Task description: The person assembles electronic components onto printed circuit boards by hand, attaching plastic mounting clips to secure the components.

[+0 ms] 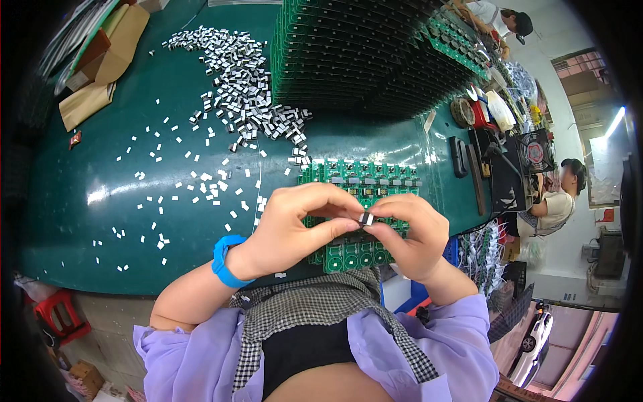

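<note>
A small black-and-white block [366, 219], probably an electronic component, is pinched at the fingertips of both hands. My left hand [289, 224] grips its left side between thumb and forefinger, and a blue band [226, 261] circles that wrist. On the other side, my right hand [416, 234] holds it with thumb and forefinger. Beneath the hands lies a green circuit board panel [348, 258] with rows of small parts; the hands hide much of its middle. To the left, a heap of similar black-and-white blocks [244, 87] spreads over the green table [80, 201].
Tall stacks of green circuit boards [348, 60] stand at the far side. Loose white pieces [214, 187] are scattered left of the hands. An open cardboard box [120, 47] sits at far left. Right are a black fan [534, 153] and a seated person [556, 201]; another person [499, 20] works farther back.
</note>
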Demonstrator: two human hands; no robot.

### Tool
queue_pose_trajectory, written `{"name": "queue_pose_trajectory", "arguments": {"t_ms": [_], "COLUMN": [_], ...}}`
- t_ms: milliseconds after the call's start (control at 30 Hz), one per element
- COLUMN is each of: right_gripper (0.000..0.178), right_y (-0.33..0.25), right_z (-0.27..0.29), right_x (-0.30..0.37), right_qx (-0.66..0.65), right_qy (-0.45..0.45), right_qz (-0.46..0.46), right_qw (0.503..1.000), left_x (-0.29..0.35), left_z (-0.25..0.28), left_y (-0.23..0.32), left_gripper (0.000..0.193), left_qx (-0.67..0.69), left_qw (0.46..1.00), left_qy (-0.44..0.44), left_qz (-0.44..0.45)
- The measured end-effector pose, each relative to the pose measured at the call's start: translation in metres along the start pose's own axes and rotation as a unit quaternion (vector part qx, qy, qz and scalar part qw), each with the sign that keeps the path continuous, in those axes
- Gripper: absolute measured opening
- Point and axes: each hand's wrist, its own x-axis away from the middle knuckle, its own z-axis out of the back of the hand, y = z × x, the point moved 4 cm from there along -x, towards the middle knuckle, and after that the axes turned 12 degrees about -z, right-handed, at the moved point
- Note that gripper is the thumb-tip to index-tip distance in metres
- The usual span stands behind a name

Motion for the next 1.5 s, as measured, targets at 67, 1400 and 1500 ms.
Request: {"name": "queue_pose_trajectory", "arguments": {"t_ms": [67, 1400, 1500], "right_gripper": [0.022, 0.023, 0.022], "right_y": [0.003, -0.002, -0.002], "right_z": [-0.001, 0.001, 0.000], "right_x": [0.002, 0.004, 0.006], "right_qx": [-0.040, -0.007, -0.020], "right_qy": [-0.014, -0.023, -0.016], "right_qz": [-0.009, 0.008, 0.002], "right_qw": [0.999, 1.000, 1.000], "left_x": [0.000, 0.003, 0.004], "left_z": [-0.001, -0.009, -0.009], "left_y": [0.005, 0.006, 0.004], "left_gripper": [0.013, 0.014, 0.008], "left_qx": [-0.084, -0.222, -0.209], "left_qw": [0.993, 0.958, 0.964], "left_qy": [-0.006, -0.018, -0.004], "left_qz": [-0.082, -0.181, -0.166]}}
